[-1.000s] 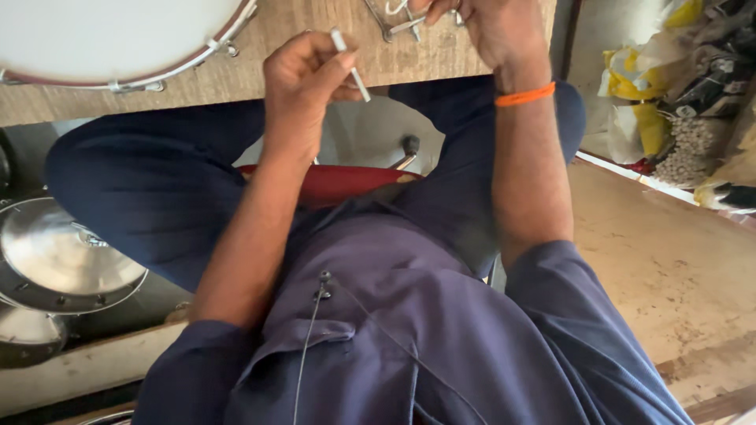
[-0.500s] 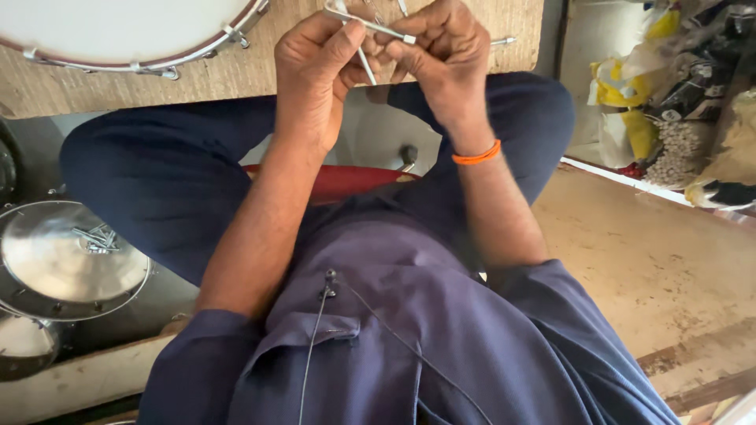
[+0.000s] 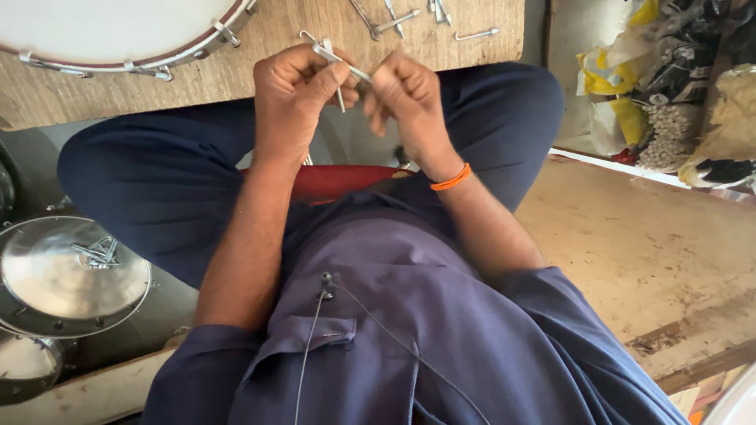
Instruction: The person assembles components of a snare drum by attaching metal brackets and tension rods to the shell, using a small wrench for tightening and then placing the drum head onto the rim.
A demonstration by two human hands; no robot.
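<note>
My left hand (image 3: 295,93) is closed around thin metal hook rods (image 3: 337,64), one pointing toward my right hand. My right hand (image 3: 408,96) pinches the end of one of those rods, fingers blurred. Both hands are held close together above my lap, just in front of the wooden table edge (image 3: 260,67). A white drum (image 3: 118,31) with a metal rim and lugs lies on the table at the upper left. Several loose metal hook rods (image 3: 402,17) lie on the table beyond my hands.
A shiny metal drum shell (image 3: 71,275) holding small screws sits on the floor at left, another metal piece (image 3: 27,366) below it. Bags and bundles (image 3: 669,86) are piled at the upper right. A red seat (image 3: 339,179) shows between my legs.
My right hand came back from the table to meet my left hand; both hands now hold the rods together, a little lower in view.
</note>
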